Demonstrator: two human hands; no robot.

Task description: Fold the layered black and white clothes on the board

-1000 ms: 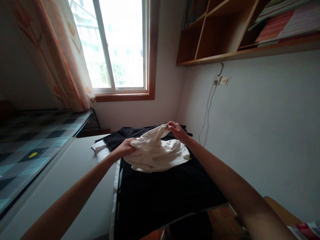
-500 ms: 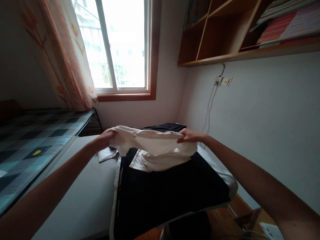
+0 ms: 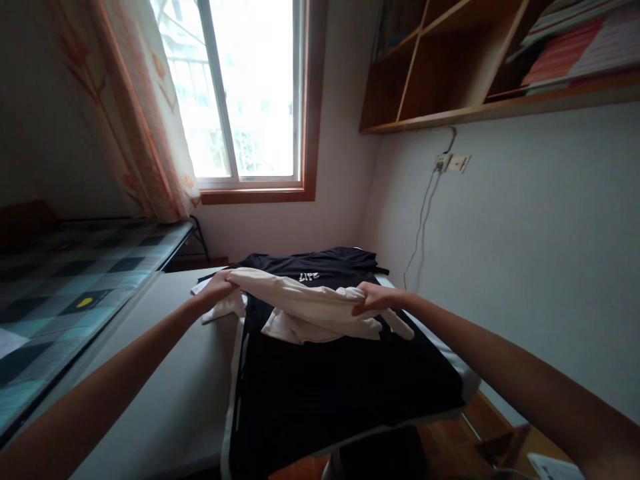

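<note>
Garment (image 3: 300,301), white, centre frame | left hand (image 3: 219,290) and right hand (image 3: 379,298) gripped it apart | it had just dipped, baring lettering (image 3: 309,277) behind | width drawn out, creases remained

White table (image 3: 165,373); black cloth (image 3: 340,393) spread across; white print (image 3: 309,277) near far end.

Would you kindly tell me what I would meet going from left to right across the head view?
Checked bedding, left hand, white garment (its middle), right hand, wall sockets, stacked books or papers.
</note>
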